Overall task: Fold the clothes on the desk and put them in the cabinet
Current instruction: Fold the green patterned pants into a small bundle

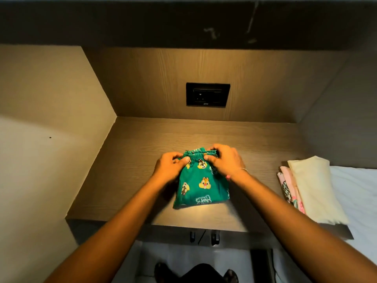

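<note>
Two hands are engaged on one garment: green printed shorts (201,180), lying near the middle of the desk (130,160), well apart from a stack of folded clothes (306,188) at the desk's right end. The waistband is gripped at the far edge: the left hand (170,165) pinches its left part between thumb and curled fingers, and the right hand (225,160) pinches its right part likewise. The folding step is judged to be in hand, with the shorts apparently already doubled lengthwise. A further fold, waistband brought toward the near hem, is probably called for next, then transfer to the cabinet, which is not seen. The long axis runs from near edge to far wall, waistband pointing away from the person.
</note>
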Motion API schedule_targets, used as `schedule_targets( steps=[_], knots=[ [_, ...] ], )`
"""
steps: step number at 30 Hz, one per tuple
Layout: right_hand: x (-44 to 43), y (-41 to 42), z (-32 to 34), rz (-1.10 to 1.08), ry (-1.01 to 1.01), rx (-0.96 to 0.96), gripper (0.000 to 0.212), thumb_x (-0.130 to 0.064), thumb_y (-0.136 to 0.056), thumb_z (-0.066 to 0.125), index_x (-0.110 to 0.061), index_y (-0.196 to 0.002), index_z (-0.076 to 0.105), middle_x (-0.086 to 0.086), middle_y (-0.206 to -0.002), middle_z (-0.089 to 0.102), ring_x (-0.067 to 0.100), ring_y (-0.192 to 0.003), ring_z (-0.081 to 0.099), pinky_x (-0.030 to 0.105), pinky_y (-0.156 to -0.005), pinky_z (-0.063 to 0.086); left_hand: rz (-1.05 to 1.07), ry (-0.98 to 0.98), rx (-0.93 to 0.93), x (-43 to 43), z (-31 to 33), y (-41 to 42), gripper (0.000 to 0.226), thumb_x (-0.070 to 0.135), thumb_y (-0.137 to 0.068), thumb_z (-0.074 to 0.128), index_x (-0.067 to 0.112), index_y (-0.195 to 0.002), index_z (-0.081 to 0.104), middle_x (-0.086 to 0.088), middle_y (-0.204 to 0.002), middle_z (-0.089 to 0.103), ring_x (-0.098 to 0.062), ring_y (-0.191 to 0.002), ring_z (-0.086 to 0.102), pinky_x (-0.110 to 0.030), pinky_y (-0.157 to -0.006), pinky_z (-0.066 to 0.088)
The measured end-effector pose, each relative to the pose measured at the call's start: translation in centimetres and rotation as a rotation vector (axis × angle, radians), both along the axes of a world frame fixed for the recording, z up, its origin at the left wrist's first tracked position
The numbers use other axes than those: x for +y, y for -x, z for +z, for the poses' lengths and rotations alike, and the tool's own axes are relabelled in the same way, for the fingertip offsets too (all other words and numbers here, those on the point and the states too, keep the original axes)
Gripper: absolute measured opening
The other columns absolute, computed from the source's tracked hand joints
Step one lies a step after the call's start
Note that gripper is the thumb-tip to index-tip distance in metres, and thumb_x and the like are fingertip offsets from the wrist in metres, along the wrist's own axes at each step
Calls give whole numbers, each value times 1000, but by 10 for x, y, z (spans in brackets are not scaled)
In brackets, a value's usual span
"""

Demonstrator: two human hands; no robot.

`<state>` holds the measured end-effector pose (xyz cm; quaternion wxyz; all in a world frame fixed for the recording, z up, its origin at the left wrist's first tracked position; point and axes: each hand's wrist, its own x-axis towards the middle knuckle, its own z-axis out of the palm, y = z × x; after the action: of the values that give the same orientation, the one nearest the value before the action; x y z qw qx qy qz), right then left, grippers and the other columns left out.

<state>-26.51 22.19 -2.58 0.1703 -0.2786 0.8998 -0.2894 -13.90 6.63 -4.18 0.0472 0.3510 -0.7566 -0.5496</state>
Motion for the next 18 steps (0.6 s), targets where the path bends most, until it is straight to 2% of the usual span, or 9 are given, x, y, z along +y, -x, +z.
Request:
schedule_targets(
  steps=[2,4,8,11,13,16,18],
  knots=[
    [-17,11,-10,-18,-56,8,31,-43,-86,67,-29,-113,65,6,-108,72,27,-103,64,35,-82,52,9,61,-117,-9,-2,20,24,38,-88,67,17,-100,71,-6,-95,74,-23,-90,69,-42,-84,57],
    [-21,13,-18,-52,-61,-4,37,-42,-86,68,-30,-120,62,4,-117,69,25,-111,61,35,-89,51,-20,147,-220,-11,-1,26,27,47,-89,62,23,-100,69,-2,-100,72,-21,-92,66,-43,-87,55],
    [10,-7,-35,-169,-102,94,57,-55,-82,65,-29,-132,52,5,-127,60,26,-118,51,38,-94,45,-78,497,-430,-1,-8,4,55,68,-83,53,23,-112,62,-2,-107,64,-22,-95,61,-37,-79,52],
    [25,-30,-44,-233,-252,117,72,-70,-75,60,-25,-131,52,8,-125,53,29,-118,47,41,-94,42,-108,603,-483,16,-18,-7,61,64,-80,59,17,-119,56,-7,-121,52,-27,-110,55,-40,-85,51],
    [20,-41,-46,-227,-284,162,69,-68,-76,61,-25,-129,53,6,-122,52,26,-117,45,41,-94,40,-89,624,-472,26,-20,-3,54,53,-83,62,14,-120,56,-9,-126,50,-28,-115,51,-40,-88,48],
    [10,-47,-45,-232,-233,186,54,-55,-82,64,-25,-126,55,5,-122,52,25,-116,44,41,-95,40,-48,597,-424,32,-20,2,46,44,-87,61,13,-120,59,-10,-127,51,-28,-117,48,-42,-95,46],
    [9,-48,-45,-252,-167,147,42,-46,-85,64,-25,-120,56,5,-120,57,27,-114,47,40,-93,41,-28,530,-346,33,-21,1,41,42,-88,60,15,-119,60,-9,-122,58,-27,-113,52,-41,-91,48]
  ],
)
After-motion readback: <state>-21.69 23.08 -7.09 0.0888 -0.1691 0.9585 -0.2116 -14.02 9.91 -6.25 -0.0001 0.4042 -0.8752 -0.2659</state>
